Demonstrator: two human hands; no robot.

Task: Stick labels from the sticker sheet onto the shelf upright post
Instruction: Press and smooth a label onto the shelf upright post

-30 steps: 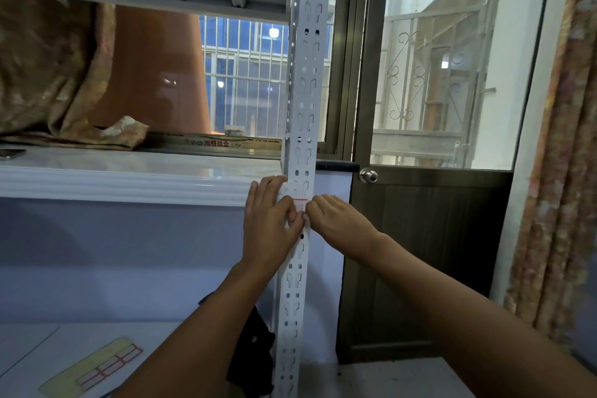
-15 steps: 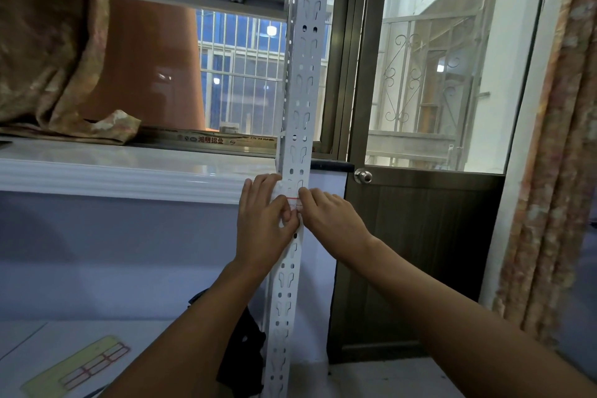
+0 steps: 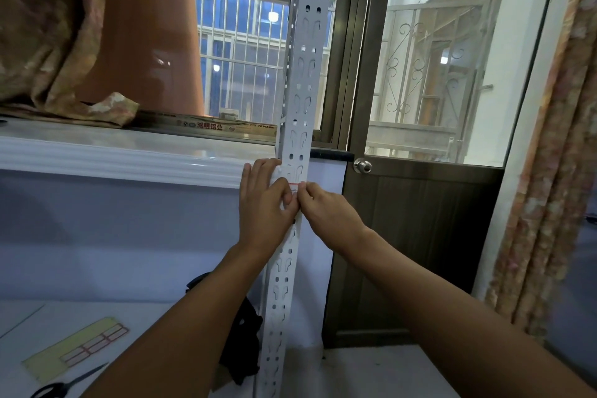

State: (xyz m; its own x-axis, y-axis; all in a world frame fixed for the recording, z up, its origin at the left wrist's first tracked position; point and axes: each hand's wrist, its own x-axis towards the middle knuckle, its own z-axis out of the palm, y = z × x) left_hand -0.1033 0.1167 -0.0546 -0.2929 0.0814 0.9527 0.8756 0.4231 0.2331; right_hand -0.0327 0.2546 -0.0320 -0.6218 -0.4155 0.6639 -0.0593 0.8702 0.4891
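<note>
A white perforated shelf upright post [image 3: 302,81] runs from top to bottom through the middle of the view. A small white label with a red border [image 3: 294,188] lies across the post at about windowsill height. My left hand [image 3: 263,203] rests on the post's left side, thumb on the label's left end. My right hand [image 3: 326,210] comes from the right, its fingertips pressing the label's right end. A yellow sticker sheet [image 3: 76,350] with several red-bordered labels lies on the lower shelf at bottom left.
Black-handled scissors [image 3: 61,386] lie beside the sheet. A dark cloth [image 3: 240,342] hangs behind the post's foot. A white windowsill [image 3: 129,152] runs left; a brown door with a knob [image 3: 362,166] stands right. Patterned curtains [image 3: 555,171] hang at the far right.
The view has shifted slightly; both hands stay on the label at the same spot on the post, fingers pressing it down.
</note>
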